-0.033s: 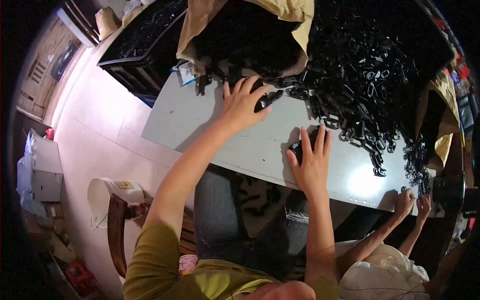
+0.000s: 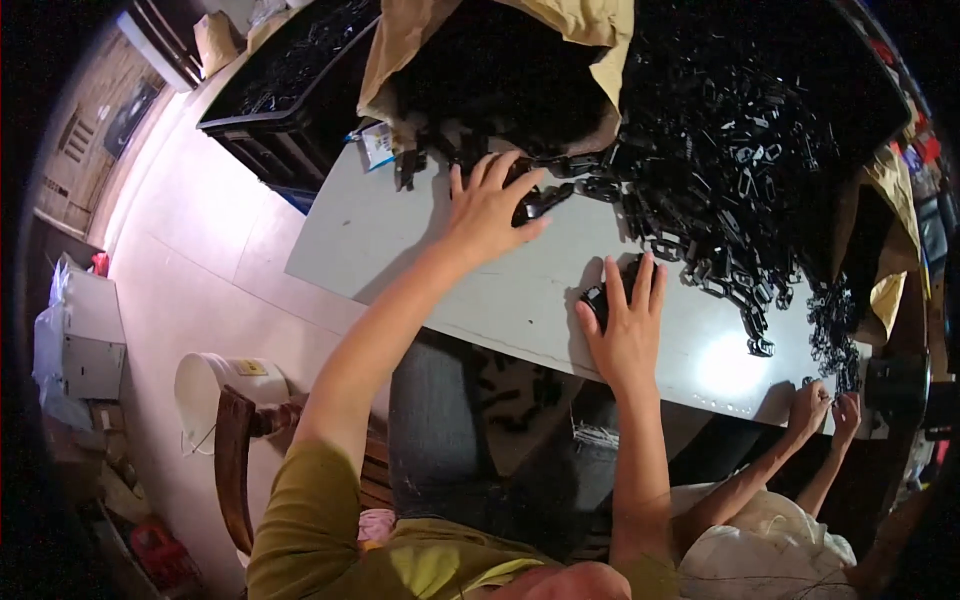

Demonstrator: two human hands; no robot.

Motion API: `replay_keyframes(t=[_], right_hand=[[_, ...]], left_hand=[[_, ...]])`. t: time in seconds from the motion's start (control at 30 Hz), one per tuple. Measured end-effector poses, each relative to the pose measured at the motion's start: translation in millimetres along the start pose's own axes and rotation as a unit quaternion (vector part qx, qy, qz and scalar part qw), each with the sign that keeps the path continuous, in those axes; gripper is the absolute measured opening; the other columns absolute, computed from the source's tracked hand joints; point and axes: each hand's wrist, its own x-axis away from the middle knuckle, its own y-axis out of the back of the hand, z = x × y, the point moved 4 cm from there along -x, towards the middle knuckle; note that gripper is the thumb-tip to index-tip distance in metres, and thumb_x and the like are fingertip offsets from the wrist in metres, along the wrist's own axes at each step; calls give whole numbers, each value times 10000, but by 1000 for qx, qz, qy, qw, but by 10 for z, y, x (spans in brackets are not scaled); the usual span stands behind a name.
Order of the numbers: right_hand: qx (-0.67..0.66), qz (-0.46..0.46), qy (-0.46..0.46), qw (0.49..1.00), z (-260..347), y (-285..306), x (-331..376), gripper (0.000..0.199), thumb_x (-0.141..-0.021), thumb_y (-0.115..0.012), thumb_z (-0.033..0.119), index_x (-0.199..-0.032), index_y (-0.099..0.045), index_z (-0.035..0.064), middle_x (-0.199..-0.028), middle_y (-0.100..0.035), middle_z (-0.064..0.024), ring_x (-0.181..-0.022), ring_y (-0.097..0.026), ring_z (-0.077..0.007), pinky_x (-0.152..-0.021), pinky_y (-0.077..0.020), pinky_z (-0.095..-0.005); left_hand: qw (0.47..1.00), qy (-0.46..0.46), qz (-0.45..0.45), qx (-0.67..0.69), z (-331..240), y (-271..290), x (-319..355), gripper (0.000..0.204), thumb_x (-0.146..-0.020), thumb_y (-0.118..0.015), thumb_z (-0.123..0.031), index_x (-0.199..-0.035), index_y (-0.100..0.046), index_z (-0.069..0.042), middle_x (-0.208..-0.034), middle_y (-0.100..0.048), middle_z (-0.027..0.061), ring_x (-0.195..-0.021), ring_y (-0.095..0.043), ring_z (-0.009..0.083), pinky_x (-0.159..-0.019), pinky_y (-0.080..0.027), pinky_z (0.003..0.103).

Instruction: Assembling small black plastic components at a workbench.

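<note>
My left hand (image 2: 487,207) rests with its fingers spread over black plastic parts (image 2: 546,200) at the mouth of a brown paper bag (image 2: 610,78). Its fingertips cover some of them. Closer to the table's front edge, my right hand (image 2: 626,325) lies with fingers stretched out on a few black parts (image 2: 594,300), mostly hidden beneath it. A large heap of black plastic parts (image 2: 735,190) spreads over the white table (image 2: 350,230), just beyond my right fingertips.
On the right, another person's hands (image 2: 812,403) pinch something tiny at the table edge. A second paper bag (image 2: 895,230) stands near them. A black crate (image 2: 270,140) holds parts at the far left. A white bucket (image 2: 205,395) and a wooden chair (image 2: 235,460) stand to my left.
</note>
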Motion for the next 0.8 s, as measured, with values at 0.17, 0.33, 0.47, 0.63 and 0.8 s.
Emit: replay_keyframes(t=[0.17,0.33,0.47,0.63,0.8], right_hand=[[-9,-4,10,1000,21,18,-22,561,-835,-648,323,-1314,-474,90,-1464,-226,-257,-1331,-219,-475,-1061,-280,-502],[-17,-6,1,1000,12,10,-27,540,-808,-673,281,-1281,-504,85,-1467,-235,-238,-1332,-221,-469,-1060,-287,-499],[-18,0,-1,1000,57,21,-39,529,-796,-681,257,-1268,-516,82,-1469,-240,-228,-1336,-218,-460,-1064,-283,-495],[-19,8,-10,1000,11,33,-37,535,-792,-681,253,-1269,-514,79,-1471,-238,-226,-1342,-213,-453,-1071,-272,-492],[-20,17,-9,1000,38,29,-51,537,-789,-680,255,-1267,-514,75,-1470,-237,-230,-1350,-205,-447,-1078,-256,-494]], left_hand=[[968,-20,-225,111,387,314,-103,358,-786,-667,-293,-1102,-598,-139,-1150,-540,98,-1106,-485,300,-942,-358,465],[947,81,-307,41,1245,608,-54,181,-789,-651,-147,-938,-595,-63,-979,-578,94,-953,-542,301,-823,-427,405],[956,126,-257,-72,1660,495,33,285,-828,-633,-138,-1073,-527,-39,-1035,-580,124,-1024,-538,329,-841,-425,425],[966,127,-220,54,1936,479,-68,350,-800,-651,-161,-1055,-466,-10,-1010,-565,204,-988,-534,380,-847,-433,414],[949,173,-234,123,2081,416,-223,350,-821,-619,-153,-1055,-408,-1,-990,-557,221,-972,-540,398,-849,-434,405]])
